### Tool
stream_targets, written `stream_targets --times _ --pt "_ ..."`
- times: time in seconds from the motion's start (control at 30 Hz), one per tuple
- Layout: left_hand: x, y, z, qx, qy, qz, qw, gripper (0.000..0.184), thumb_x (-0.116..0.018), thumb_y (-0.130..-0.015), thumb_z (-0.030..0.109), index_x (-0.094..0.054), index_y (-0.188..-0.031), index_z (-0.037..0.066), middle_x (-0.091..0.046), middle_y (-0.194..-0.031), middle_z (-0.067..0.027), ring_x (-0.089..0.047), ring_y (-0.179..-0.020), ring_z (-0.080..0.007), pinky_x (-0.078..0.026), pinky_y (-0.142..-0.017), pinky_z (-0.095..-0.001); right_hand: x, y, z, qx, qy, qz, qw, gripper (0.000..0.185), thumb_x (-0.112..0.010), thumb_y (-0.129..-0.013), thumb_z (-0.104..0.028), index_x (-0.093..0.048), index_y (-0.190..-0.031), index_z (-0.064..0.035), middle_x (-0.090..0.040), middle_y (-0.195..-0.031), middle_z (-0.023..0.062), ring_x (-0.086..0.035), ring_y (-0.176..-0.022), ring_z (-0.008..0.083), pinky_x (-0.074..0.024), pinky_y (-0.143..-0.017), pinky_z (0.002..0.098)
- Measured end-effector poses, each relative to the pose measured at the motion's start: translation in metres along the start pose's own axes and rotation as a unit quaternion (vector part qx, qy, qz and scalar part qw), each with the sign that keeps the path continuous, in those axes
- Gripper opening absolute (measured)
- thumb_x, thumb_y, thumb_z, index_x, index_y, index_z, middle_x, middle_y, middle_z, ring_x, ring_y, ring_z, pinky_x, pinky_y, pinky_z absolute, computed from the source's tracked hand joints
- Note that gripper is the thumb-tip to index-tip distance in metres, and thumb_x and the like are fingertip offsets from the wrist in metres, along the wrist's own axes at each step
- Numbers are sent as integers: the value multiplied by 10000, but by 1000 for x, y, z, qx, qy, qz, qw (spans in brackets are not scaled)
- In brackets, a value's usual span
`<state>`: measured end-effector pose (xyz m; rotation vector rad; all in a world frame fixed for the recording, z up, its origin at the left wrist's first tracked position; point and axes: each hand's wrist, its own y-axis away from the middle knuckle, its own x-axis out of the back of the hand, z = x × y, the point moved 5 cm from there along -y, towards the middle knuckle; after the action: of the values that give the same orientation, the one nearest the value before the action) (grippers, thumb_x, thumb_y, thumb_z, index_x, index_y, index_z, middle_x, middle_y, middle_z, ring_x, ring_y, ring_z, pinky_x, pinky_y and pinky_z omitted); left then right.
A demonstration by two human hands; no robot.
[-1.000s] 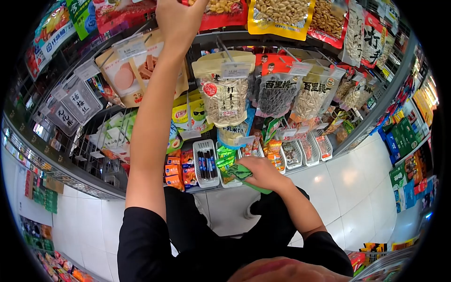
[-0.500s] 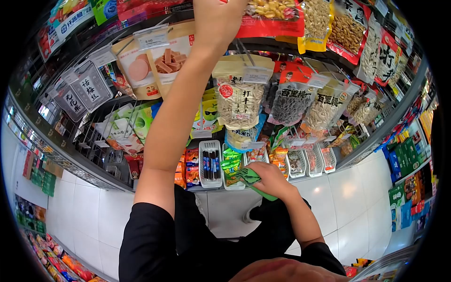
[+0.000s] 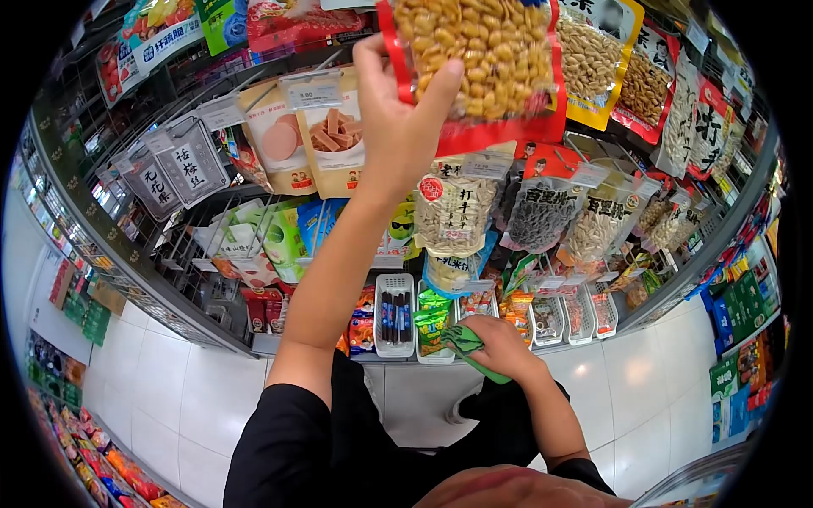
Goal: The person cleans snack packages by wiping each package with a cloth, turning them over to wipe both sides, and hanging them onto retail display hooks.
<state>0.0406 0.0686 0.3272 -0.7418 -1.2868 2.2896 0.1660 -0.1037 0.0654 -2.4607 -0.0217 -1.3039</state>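
My left hand [image 3: 405, 114] is raised to the upper rack and closed on the left edge of a red-edged bag of nuts [image 3: 487, 63]. Its thumb lies across the clear front, with the other fingers behind the bag. Low down, near the small white baskets, my right hand [image 3: 500, 347] is closed around a crumpled green cloth [image 3: 484, 362]. Just below the held bag hangs a pouch of sunflower seeds [image 3: 453, 212]. To its right is a yellow-edged bag of nuts [image 3: 593, 63].
Snack packs hang on metal hooks with price tags [image 3: 312, 91] sticking out in front. Along the bottom shelf stand several white baskets [image 3: 395, 349] of small packets. Pale floor tiles [image 3: 199, 415] and other stocked shelves [image 3: 745, 372] lie to the sides.
The view has shifted, bringing more of the upper rack into sight. My left hand, partly cut off before, now shows gripping the bag. The right hand still holds the cloth.
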Motion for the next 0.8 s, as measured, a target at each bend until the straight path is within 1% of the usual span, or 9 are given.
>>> stream_targets --times 0.07,0.13,0.2,0.33,0.43,0.5,0.67,0.7,0.8 --pt "8 23 6 60 -15 -21 998 509 -715 -947 104 -362 -1307 35 -603 -1250 -138 -626 -1113 -155 -523 -948 -317 0 2 -2 -9 4 -11 1000 362 -725 -776 -128 -638 -1120 -53 -685 -1010 172 -661 -957 399 -533 -829 462" --pt "22 53 4 82 -4 -36 996 554 -709 -939 67 -345 -1355 27 -589 -1286 -145 -610 -1165 -174 -502 -992 -337 0 0 -2 -11 4 -21 1000 398 -714 -755 -110 -634 -1141 -56 -683 -1030 174 -657 -984 397 -530 -852 467" --pt "37 91 3 116 -14 -24 993 613 -695 -932 31 -313 -1410 20 -581 -1311 -149 -599 -1198 -193 -479 -1031 -353 -4 1 0 -19 -3 -30 999 436 -704 -733 -96 -629 -1162 -59 -681 -1051 179 -653 -1011 396 -527 -876 472" --pt "85 155 -13 195 -40 15 980 607 -674 -927 3 -323 -1422 26 -557 -1354 -146 -563 -1259 -203 -451 -1068 -356 -4 2 -1 5 10 -39 999 499 -714 -724 -104 -596 -1205 -43 -673 -1106 184 -650 -1049 392 -533 -882 477" --pt "112 168 -19 227 -55 89 968 582 -672 -927 5 -346 -1409 36 -555 -1355 -136 -565 -1245 -197 -454 -1063 -351 -6 1 2 12 -4 -32 999 481 -715 -721 -106 -600 -1185 -60 -674 -1062 163 -656 -1006 380 -533 -859 472" --pt "127 163 -23 213 -72 107 969 573 -671 -930 12 -354 -1406 38 -561 -1346 -130 -572 -1223 -190 -460 -1052 -352 -6 1 3 18 2 -30 999 460 -718 -723 -107 -601 -1166 -73 -671 -1022 144 -658 -969 366 -534 -830 469" --pt "149 143 -17 185 -138 147 962 584 -666 -945 18 -349 -1435 49 -577 -1327 -124 -585 -1174 -176 -483 -1011 -340 -3 2 3 26 -6 -17 1000 465 -732 -715 -110 -596 -1158 -74 -664 -1001 136 -658 -973 350 -538 -809 461" --pt "149 141 -15 175 -130 153 964 580 -656 -954 9 -347 -1443 48 -576 -1331 -131 -588 -1175 -180 -487 -1007 -336 -2 2 3 18 -5 -21 1000 467 -734 -713 -110 -594 -1157 -73 -664 -1000 135 -658 -973 349 -538 -808 460" --pt "161 133 -14 141 -152 168 964 577 -631 -966 44 -340 -1464 40 -588 -1319 -156 -625 -1162 -229 -538 -976 -386 0 4 4 27 -5 -9 1000 461 -734 -708 -109 -585 -1142 -69 -660 -981 133 -660 -946 349 -539 -784 455"
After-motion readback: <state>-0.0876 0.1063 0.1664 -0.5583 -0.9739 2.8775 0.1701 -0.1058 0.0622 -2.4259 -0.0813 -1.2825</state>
